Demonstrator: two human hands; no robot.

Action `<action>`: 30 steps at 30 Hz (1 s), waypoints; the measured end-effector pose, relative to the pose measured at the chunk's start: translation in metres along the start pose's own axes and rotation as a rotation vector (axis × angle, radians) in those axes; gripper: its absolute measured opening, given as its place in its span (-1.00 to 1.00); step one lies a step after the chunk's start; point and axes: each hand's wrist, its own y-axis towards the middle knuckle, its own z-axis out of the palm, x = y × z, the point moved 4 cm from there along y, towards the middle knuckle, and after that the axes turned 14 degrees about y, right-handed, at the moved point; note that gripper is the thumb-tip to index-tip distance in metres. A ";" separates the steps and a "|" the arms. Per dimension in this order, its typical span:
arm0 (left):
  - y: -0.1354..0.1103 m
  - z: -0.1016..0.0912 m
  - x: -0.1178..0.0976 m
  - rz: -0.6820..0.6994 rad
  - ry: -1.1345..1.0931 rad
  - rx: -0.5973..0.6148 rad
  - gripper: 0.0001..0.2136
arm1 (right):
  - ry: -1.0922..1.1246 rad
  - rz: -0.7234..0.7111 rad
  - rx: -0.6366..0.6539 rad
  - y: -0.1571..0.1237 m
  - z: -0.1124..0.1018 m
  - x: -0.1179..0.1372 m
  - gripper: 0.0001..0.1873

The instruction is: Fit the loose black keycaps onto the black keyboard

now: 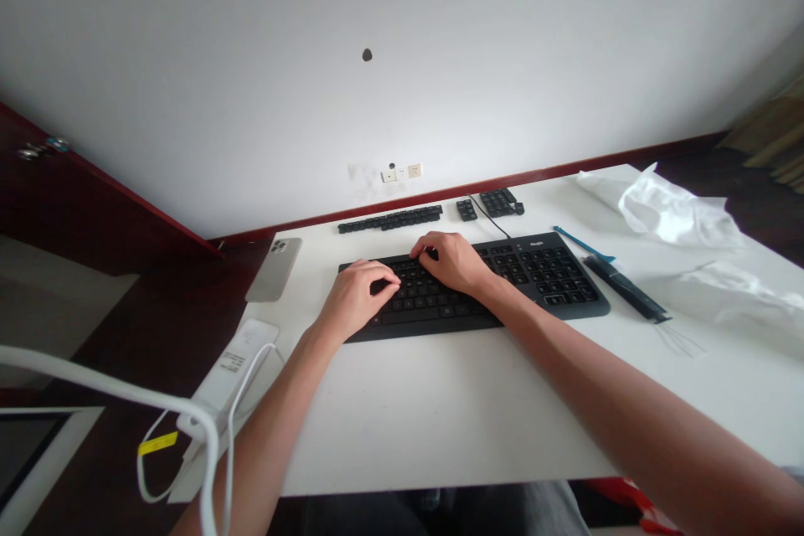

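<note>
A black keyboard lies across the middle of the white table. My left hand rests on its left key block, fingers curled down onto the keys. Over the middle keys sits my right hand, fingertips touching the upper rows. Neither hand holds anything. Behind the keyboard, near the wall, lie a strip of loose black keycaps and two small clusters of keycaps, with the keyboard's cable running between them.
A phone lies face down at the table's left edge. A white power brick with white cables hangs off the left corner. A black and blue tool and crumpled white plastic bags lie on the right.
</note>
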 end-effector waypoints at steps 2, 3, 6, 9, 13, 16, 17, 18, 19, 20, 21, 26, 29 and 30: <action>-0.001 -0.001 0.001 0.003 0.028 -0.016 -0.89 | -0.007 -0.007 0.005 0.000 0.000 0.000 -0.76; -0.001 -0.002 0.001 0.001 0.039 -0.019 -0.90 | -0.010 -0.015 0.008 -0.001 0.000 0.001 -0.76; -0.002 -0.005 0.002 -0.005 0.046 0.009 -0.91 | -0.030 -0.041 0.041 -0.003 0.002 0.004 -0.78; -0.002 -0.006 0.002 -0.007 0.026 0.046 -0.89 | -0.113 -0.049 0.116 -0.005 0.007 0.008 -0.58; -0.002 -0.007 0.003 -0.010 0.018 0.051 -0.86 | -0.225 -0.053 0.176 -0.008 0.011 0.014 -0.50; -0.001 -0.005 0.004 -0.019 0.000 0.052 -0.88 | -0.250 -0.050 0.188 -0.009 0.013 0.017 -0.51; -0.001 -0.005 0.005 -0.023 -0.008 0.054 -0.89 | -0.252 -0.047 0.191 -0.009 0.013 0.017 -0.51; -0.001 -0.004 0.006 -0.027 -0.016 0.055 -0.90 | -0.252 -0.042 0.193 -0.009 0.014 0.017 -0.50; -0.001 -0.004 0.007 -0.031 -0.024 0.056 -0.91 | -0.252 -0.037 0.194 -0.009 0.014 0.017 -0.50; -0.001 -0.004 0.008 -0.036 -0.032 0.058 -0.92 | -0.252 -0.031 0.194 -0.009 0.014 0.017 -0.50; 0.000 -0.004 0.009 -0.041 -0.042 0.062 -0.93 | -0.250 -0.025 0.192 -0.010 0.015 0.017 -0.50; 0.001 0.001 0.015 -0.090 -0.083 0.077 -0.93 | -0.244 0.000 0.182 -0.009 0.016 0.019 -0.51; 0.002 0.004 0.017 -0.109 -0.078 0.029 -0.96 | -0.242 0.012 0.182 -0.008 0.017 0.019 -0.50; 0.002 0.004 0.017 -0.116 -0.072 0.007 -0.93 | -0.242 0.015 0.184 -0.008 0.017 0.019 -0.50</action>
